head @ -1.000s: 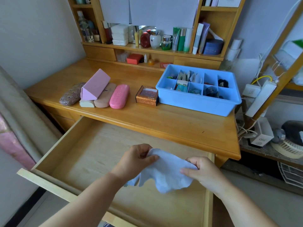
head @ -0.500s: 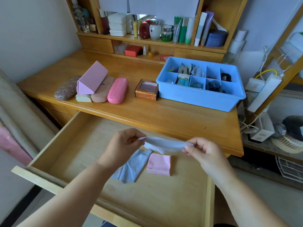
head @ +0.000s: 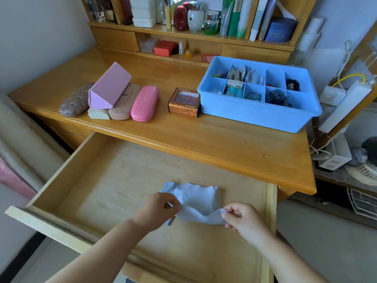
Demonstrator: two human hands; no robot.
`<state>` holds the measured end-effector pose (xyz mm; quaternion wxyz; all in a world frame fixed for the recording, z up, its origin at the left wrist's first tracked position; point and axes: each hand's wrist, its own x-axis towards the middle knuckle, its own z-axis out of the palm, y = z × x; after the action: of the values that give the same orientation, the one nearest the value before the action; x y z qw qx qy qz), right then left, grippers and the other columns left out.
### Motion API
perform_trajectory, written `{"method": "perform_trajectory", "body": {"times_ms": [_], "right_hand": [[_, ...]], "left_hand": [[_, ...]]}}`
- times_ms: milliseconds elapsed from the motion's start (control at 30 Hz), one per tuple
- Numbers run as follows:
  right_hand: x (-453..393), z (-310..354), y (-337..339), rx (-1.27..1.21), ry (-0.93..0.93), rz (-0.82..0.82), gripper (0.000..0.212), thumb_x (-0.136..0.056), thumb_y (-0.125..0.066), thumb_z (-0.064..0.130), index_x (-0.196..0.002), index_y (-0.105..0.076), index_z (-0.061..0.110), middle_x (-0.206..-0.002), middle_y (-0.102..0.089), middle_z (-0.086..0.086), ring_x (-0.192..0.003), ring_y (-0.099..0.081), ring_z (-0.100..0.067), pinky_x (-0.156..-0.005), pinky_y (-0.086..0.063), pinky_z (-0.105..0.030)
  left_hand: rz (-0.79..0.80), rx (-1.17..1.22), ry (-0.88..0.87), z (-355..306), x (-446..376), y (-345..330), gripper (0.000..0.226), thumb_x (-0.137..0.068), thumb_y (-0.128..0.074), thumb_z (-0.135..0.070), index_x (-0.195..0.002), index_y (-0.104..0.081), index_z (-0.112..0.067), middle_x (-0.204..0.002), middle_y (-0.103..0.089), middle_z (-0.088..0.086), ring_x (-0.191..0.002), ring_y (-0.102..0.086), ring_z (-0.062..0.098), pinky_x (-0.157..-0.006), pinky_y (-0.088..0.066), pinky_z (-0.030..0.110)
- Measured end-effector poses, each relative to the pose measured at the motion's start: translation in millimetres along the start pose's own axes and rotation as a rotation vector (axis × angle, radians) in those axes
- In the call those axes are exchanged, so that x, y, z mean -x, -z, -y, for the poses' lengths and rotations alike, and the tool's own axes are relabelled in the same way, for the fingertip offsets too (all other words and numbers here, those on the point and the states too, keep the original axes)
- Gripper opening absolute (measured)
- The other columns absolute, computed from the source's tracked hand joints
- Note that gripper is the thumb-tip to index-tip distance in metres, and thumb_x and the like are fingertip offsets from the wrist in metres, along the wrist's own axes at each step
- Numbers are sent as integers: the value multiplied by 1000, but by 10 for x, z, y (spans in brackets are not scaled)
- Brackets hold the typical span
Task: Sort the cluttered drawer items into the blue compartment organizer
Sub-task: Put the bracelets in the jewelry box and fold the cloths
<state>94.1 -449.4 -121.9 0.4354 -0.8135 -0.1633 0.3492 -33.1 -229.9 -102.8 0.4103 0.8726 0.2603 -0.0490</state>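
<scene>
A pale blue cloth hangs over the open wooden drawer, stretched between both hands. My left hand pinches its left edge and my right hand pinches its right corner. The cloth and my hands hide the drawer floor beneath them. The blue compartment organizer stands on the desk at the back right, with small packets and dark items in several of its compartments.
On the desk lie several glasses cases, among them a pink one and a pink triangular one, plus a small brown box. Shelves with bottles stand behind. A power strip and cables sit to the right.
The cloth has been drawn lower and nearer, spread wider between my hands. The second blue cloth and pink folded cloth seen on the drawer floor half a second ago are now hidden.
</scene>
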Motion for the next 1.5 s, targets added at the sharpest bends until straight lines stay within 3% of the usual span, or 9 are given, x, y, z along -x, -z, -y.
{"method": "perform_trajectory", "body": {"times_ms": [133,367,467,633,767,933,1100,1333,1500], "right_hand": [[-298,51,-24,-113,-67,-168,21,-85,-64,11,-66,-65,19,-49,-62,2,-47,-54,-9,-53,-42,-25],[-641,47,-95,-19,-216,-243,18,-86,-61,11,-69,-58,19,-56,-60,1,-54,-57,-17,-66,-49,-34],[-672,39,-113,49,-229,-247,8,-85,-61,13,-87,-59,21,-82,-66,4,-78,-66,-21,-78,-54,-37],[-701,73,-102,362,-92,-107,43,-84,-56,18,-121,-52,38,-80,-46,17,-81,-51,-8,-66,-36,-20],[-771,122,-83,492,-70,-98,18,-83,-55,21,-93,-56,36,-90,-47,15,-92,-54,-11,-72,-38,-23],[-750,185,-19,477,-91,-161,13,-76,-59,19,-70,-50,26,-85,-52,11,-75,-51,-12,-59,-34,-25],[-541,284,18,285,77,-146,13,-69,-53,11,-69,-46,23,-56,-44,10,-52,-36,-7,-50,-30,-25],[-304,608,3,138,309,-94,22,-79,-56,9,-72,-49,28,-62,-53,13,-56,-43,-6,-54,-33,-20],[-190,907,41,-419,224,-2,8,-82,-67,26,-84,-65,18,-78,-67,-2,-75,-61,-15,-69,-44,-26]], "left_hand": [[-89,48,46,-39,-314,-15,33,-83,-64,-14,-56,-54,-31,-51,-54,-11,-50,-49,0,-50,-36,9],[-86,-96,78,-37,-723,-181,9,-84,-62,-17,-75,-59,-17,-63,-50,-5,-70,-49,18,-58,-32,26],[-57,-178,61,-10,-742,-221,20,-81,-63,-16,-101,-63,-15,-88,-56,0,-85,-57,23,-68,-40,28],[-49,-249,-141,-25,-771,-222,43,-85,-62,-18,-127,-56,-23,-120,-49,2,-101,-57,22,-87,-44,29],[16,-276,-266,-110,-837,-294,40,-85,-64,-26,-125,-59,-26,-124,-48,-1,-115,-46,18,-98,-37,23],[137,-396,-300,-212,-948,-454,47,-86,-61,-35,-132,-51,-32,-133,-39,-4,-119,-37,18,-104,-31,26],[140,-370,-338,-276,-947,-431,44,-79,-64,-29,-122,-57,-31,-127,-44,-6,-115,-39,18,-102,-32,28],[75,-74,-412,-467,-599,-145,32,-72,-64,-33,-83,-68,-3,-85,-66,9,-82,-58,23,-91,-40,27],[57,155,-290,-613,-296,136,27,-85,-67,-14,-67,-53,0,-63,-43,3,-58,-35,8,-58,-32,25]]}}
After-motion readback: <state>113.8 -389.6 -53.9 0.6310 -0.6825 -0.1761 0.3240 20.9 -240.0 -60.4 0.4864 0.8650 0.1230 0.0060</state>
